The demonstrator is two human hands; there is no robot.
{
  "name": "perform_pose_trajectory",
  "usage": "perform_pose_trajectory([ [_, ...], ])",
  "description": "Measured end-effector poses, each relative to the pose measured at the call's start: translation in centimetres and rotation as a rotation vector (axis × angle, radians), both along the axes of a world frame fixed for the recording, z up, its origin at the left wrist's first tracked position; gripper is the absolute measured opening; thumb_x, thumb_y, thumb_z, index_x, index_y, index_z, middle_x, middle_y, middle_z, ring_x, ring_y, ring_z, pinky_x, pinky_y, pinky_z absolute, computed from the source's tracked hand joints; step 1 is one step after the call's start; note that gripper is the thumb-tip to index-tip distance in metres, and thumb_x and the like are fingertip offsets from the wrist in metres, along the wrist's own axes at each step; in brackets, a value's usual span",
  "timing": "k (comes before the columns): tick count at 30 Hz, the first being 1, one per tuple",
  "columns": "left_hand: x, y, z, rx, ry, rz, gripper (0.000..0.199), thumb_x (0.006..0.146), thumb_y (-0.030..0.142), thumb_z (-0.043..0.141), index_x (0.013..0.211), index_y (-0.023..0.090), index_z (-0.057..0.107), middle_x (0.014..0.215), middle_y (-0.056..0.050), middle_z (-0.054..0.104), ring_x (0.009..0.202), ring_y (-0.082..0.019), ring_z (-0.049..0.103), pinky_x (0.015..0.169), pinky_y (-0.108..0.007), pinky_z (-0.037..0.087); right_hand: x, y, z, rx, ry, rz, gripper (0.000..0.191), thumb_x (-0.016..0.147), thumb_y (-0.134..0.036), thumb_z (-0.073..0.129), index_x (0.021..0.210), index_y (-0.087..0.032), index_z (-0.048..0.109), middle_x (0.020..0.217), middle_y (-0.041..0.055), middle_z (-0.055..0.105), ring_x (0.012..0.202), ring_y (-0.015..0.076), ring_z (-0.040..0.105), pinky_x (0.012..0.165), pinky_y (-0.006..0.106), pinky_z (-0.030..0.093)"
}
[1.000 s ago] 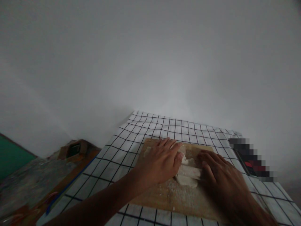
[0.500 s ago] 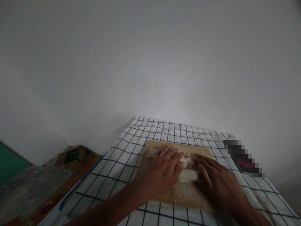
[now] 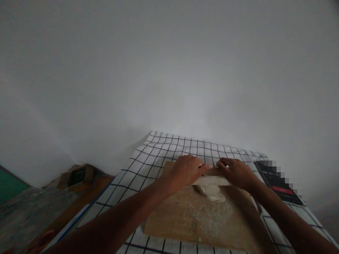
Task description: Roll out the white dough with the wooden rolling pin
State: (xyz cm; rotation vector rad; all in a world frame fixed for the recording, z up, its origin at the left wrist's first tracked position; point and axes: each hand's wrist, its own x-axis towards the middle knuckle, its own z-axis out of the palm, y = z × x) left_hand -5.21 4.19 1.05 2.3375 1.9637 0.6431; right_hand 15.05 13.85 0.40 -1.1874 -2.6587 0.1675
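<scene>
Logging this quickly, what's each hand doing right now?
Left hand: palm down, pressing on the dough roll.
Right hand: palm down, pressing on the same roll.

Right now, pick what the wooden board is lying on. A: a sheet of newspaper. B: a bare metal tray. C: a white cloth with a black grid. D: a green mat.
C: the wooden board, where the left hand and right hand press a pale dough roll, lies on a white cloth with a black grid that shows on every visible side of it.
</scene>
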Motion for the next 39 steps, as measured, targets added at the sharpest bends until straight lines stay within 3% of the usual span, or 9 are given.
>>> perform_pose_trajectory([
  [9,-0.7,1.2,0.1,0.021,0.019,-0.007,0.066,0.092,0.065,0.033,0.061,0.020,0.070,0.052,-0.004,0.061,0.046,-0.013,0.047,0.051,-0.031,0.023,-2.0,3.3,-0.5,-0.019,-0.028,-0.038,0.046,0.094,-0.044,0.040,0.069,-0.019,0.068,0.063,0.0044,0.066,0.054,0.0130,0.053,0.053,0.026,0.027],
  [15,-0.9,1.6,-0.4,0.039,0.066,-0.019,0.058,0.095,0.058,0.032,0.074,0.021,0.070,0.069,-0.005,0.068,0.062,-0.018,0.059,0.055,-0.031,0.030,-1.4,3.3,-1.6,0.008,-0.049,0.046,0.036,0.096,-0.038,0.038,0.083,-0.021,0.067,0.077,0.0054,0.068,0.068,0.0170,0.060,0.060,0.026,0.035],
  [19,-0.7,1.7,-0.8,0.069,0.067,-0.116,0.043,0.100,0.040,0.031,0.089,0.019,0.067,0.087,-0.007,0.070,0.086,-0.020,0.063,0.072,-0.032,0.044,0.3,2.0,-2.1,0.046,-0.061,0.143,0.026,0.092,-0.029,0.042,0.100,-0.021,0.066,0.107,0.0093,0.068,0.099,0.0227,0.060,0.080,0.031,0.044],
  [23,-0.1,0.9,-1.0,0.092,0.077,-0.168,0.037,0.100,0.030,0.029,0.098,0.017,0.064,0.097,-0.009,0.068,0.096,-0.020,0.061,0.090,-0.034,0.045,2.0,0.2,-3.0,0.117,-0.057,0.209,0.029,0.091,-0.027,0.044,0.112,-0.021,0.062,0.127,0.0110,0.061,0.120,0.0281,0.053,0.092,0.041,0.047],
  [30,1.8,-2.2,-1.3,0.136,0.105,-0.043,0.045,0.099,0.039,0.030,0.133,0.015,0.049,0.130,-0.013,0.059,0.128,-0.029,0.047,0.108,-0.049,0.038,2.8,-4.9,-3.2,0.176,0.063,0.008,0.043,0.098,-0.029,0.028,0.130,-0.020,0.056,0.137,0.0094,0.057,0.131,0.0267,0.048,0.104,0.050,0.045],
  [34,3.1,-5.0,-1.5,0.079,0.103,0.020,0.052,0.100,0.043,0.026,0.143,0.018,0.040,0.146,-0.011,0.048,0.140,-0.030,0.033,0.114,-0.054,0.029,3.5,-7.7,-2.9,0.189,0.090,0.037,0.042,0.098,-0.031,0.032,0.130,-0.022,0.058,0.140,0.0051,0.055,0.134,0.0235,0.045,0.110,0.047,0.041],
  [39,4.1,-7.8,-1.7,0.025,0.075,0.022,0.054,0.099,0.047,0.027,0.148,0.024,0.032,0.154,-0.007,0.037,0.144,-0.029,0.025,0.116,-0.053,0.025,4.8,-9.6,-3.8,0.214,0.122,0.058,0.041,0.098,-0.033,0.037,0.134,-0.025,0.055,0.143,0.0030,0.052,0.135,0.0235,0.045,0.110,0.047,0.041],
])
